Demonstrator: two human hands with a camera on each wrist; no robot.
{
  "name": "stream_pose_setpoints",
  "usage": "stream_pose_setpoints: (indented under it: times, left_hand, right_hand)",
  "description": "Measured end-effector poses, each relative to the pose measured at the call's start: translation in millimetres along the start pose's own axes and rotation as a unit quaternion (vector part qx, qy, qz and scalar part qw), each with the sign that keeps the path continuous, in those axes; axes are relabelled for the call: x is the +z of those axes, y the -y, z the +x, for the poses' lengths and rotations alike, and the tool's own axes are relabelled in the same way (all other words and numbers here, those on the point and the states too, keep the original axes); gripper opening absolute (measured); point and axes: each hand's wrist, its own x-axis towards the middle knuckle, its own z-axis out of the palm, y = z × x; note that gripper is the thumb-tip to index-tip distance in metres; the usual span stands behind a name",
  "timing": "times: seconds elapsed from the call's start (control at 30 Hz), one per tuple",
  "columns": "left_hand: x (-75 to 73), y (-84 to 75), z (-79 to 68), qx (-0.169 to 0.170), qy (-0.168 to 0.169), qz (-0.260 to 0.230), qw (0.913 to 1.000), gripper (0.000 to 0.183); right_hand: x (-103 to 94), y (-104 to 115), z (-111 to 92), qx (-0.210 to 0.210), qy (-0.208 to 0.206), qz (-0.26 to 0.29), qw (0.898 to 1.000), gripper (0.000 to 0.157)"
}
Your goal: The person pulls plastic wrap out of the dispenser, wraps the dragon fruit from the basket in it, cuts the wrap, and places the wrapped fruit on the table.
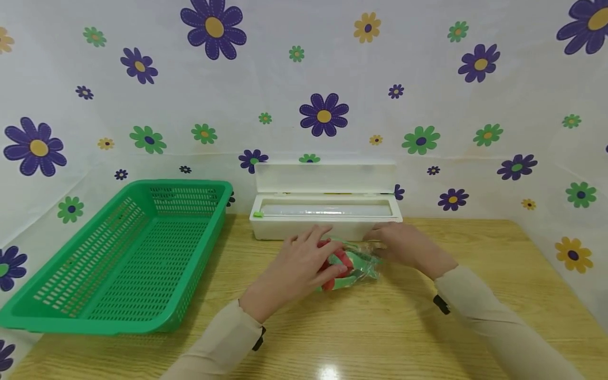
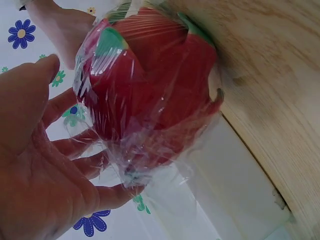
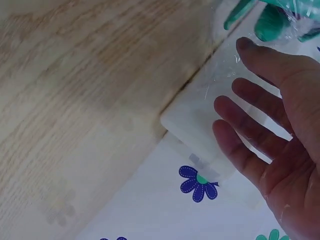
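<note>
A dragon fruit (image 2: 160,75), red with green scale tips, lies on the table in front of the white box, wrapped in clear plastic film (image 2: 165,130). My left hand (image 1: 304,258) spreads over its left side, fingers against the wrap and thumb held apart from the fingers. Loose crinkled film gathers on the fruit's right side in the head view. There my right hand (image 1: 410,247) hovers beside the film with relaxed fingers, in front of the box's right end. In the right wrist view its palm and fingers (image 3: 240,117) show nothing gripped.
Behind the hands stands a white cling film box (image 1: 304,229), its lid (image 1: 328,178) raised and a film roll (image 1: 328,210) inside. A small green piece (image 1: 258,214) sits at its left corner. A green plastic basket (image 1: 142,264) occupies the left of the wooden table (image 1: 380,338); flowered cloth hangs behind.
</note>
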Motion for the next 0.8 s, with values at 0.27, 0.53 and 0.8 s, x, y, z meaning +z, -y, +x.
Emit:
stream_pose_setpoints:
  times: [0.27,0.53,0.8]
  left_hand:
    - [3.0,-2.4,10.0,-0.027,0.002,0.015,0.9995,0.051]
    - [4.5,-8.1,29.1,-0.079,-0.015,-0.053,0.9953,0.023]
    - [5.3,-7.6,37.1,-0.097,-0.003,-0.169,0.9809,0.021]
  right_hand:
    - [2.8,5.6,4.4,-0.007,-0.102,-0.056,0.993,0.010]
    - [-14.0,4.7,10.1,0.014,-0.153,0.041,0.987,0.013]
    - [-14.0,3.1,2.7,0.006,-0.108,0.073,0.991,0.022]
